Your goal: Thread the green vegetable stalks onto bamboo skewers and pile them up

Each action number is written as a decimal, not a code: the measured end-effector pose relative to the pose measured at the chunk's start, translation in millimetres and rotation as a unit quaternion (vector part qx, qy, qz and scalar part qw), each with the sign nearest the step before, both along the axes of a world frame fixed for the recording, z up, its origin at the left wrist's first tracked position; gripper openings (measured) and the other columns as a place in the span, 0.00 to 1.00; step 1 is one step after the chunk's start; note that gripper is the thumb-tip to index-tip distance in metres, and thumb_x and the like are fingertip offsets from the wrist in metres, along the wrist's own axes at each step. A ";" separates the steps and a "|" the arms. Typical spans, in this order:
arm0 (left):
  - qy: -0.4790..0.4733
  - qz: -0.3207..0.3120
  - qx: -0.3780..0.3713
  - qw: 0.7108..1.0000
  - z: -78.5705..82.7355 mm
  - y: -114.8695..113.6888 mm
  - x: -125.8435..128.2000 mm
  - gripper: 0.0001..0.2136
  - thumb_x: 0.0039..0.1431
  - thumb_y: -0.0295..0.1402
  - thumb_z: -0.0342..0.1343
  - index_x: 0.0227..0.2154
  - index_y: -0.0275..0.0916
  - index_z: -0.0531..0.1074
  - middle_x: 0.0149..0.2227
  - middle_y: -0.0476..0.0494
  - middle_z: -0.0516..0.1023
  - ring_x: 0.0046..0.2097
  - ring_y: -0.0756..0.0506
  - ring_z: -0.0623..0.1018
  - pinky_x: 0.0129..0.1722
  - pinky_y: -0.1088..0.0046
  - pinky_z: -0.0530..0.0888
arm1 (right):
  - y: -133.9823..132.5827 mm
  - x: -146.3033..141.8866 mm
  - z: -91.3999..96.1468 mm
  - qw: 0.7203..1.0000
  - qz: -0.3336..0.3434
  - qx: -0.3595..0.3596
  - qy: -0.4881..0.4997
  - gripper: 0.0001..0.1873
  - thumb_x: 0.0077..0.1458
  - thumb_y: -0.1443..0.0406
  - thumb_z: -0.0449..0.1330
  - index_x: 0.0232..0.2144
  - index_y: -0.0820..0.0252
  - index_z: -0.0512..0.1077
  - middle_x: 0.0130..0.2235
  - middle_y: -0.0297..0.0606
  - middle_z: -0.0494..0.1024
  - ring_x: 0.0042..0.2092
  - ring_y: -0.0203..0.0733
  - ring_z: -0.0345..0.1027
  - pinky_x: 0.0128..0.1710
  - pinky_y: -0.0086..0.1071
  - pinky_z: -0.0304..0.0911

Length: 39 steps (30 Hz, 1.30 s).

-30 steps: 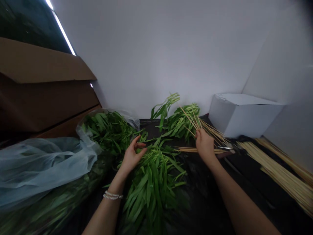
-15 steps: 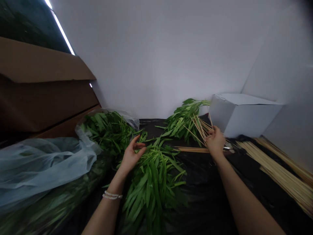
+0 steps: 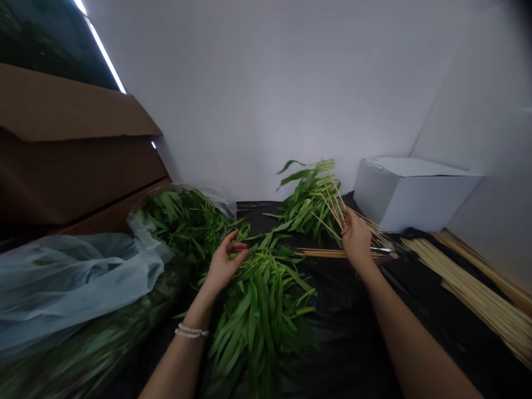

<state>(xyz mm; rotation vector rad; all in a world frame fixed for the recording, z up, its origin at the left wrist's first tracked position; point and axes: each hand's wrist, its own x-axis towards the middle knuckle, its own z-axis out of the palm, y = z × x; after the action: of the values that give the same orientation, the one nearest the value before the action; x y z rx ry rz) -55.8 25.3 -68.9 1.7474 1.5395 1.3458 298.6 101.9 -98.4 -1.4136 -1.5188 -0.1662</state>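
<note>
1. Translucent plastic bag (image 3: 91, 266), left of the left hand (image 3: 225, 261): slack, it could snag.
2. That hand, fingers parted, holds nothing visible; brushing could scatter the greens (image 3: 253, 310) beside it.
3. The right hand (image 3: 356, 235) pinches a skewer (image 3: 337, 192); a loose grip could drop the leaves (image 3: 306, 174) beyond.

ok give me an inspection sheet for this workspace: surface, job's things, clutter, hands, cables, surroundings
Surface: black cover, wrinkled in places.
Job's things: greens heaped in the middle, more by the wall; sticks bundled at right.
Clutter: bag at left; small shiny item near the sticks, unclear.
Hands: left hand open at the heap, contact unclear; right hand holds a stick, greens at its tip.
Cables: nothing seen.
Surroundings: brown box left, white box right.
</note>
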 end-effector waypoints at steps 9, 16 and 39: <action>0.001 -0.001 0.005 1.000 -2.1 1.6 -1.0 0.31 0.49 0.39 0.60 0.56 0.35 0.63 0.38 0.40 0.81 0.39 0.43 0.79 0.47 0.60 0.72 | -14.9 -7.7 7.9 0.982 -0.091 -0.012 -0.166 0.20 0.55 0.72 0.49 0.49 0.61 0.70 0.53 0.47 0.69 0.53 0.53 0.57 0.50 0.45 0.52; 0.022 0.008 0.014 1.000 -1.8 1.5 -2.2 0.24 0.51 0.39 0.59 0.51 0.35 0.69 0.37 0.40 0.81 0.42 0.42 0.79 0.51 0.59 0.69 | -22.7 -43.5 9.7 0.916 0.107 -0.149 -0.358 0.14 0.57 0.72 0.49 0.35 0.61 0.75 0.36 0.43 0.76 0.43 0.45 0.64 0.42 0.34 0.55; 0.312 0.085 -0.035 0.946 -15.3 1.0 -11.0 0.17 0.58 0.47 0.51 0.37 0.42 0.79 0.38 0.39 0.82 0.41 0.38 0.79 0.40 0.67 0.71 | -29.1 -48.2 1.7 0.880 0.082 -0.248 -0.397 0.11 0.58 0.71 0.50 0.34 0.64 0.73 0.37 0.47 0.75 0.40 0.46 0.69 0.35 0.33 0.55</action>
<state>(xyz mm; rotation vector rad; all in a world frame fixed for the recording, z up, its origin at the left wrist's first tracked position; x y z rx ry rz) -66.8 26.3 -84.1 2.1594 2.0756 0.8177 250.5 72.8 -96.7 -1.7049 -2.4895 -0.2899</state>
